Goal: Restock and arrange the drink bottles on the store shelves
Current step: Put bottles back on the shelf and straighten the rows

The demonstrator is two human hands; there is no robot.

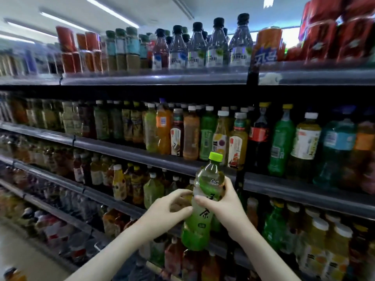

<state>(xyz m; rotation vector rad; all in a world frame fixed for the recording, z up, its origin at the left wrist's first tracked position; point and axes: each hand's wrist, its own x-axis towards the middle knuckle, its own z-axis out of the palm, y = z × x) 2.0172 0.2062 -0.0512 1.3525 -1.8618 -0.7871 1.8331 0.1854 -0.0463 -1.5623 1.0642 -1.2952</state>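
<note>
- Green tea bottle (197, 230) was held in the air in front of the shelves (142, 153), not resting on any shelf. It was near upright, with the top tipped a bit to the right.
- Its lime cap (215, 157) was on, level with the front edge of the second shelf from the top.
- Right hand (222, 201) came up from lower right with the forearm angled up-left. It wrapped the bottle's upper-middle, thumb across the front label and fingers (225, 180) curled round the back, a firm grasp.
- Left hand (172, 205) came from lower left with the wrist bent inward. Its thumb and curled fingers (183, 212) pinched the bottle's left side at label height.
- Both hands were on the same bottle, thumbs nearly meeting at the label.
- Behind stood packed rows of drinks, with a cola bottle (259, 134) just right of the cap and clear dark-capped bottles (217, 45) on the top shelf.
</note>
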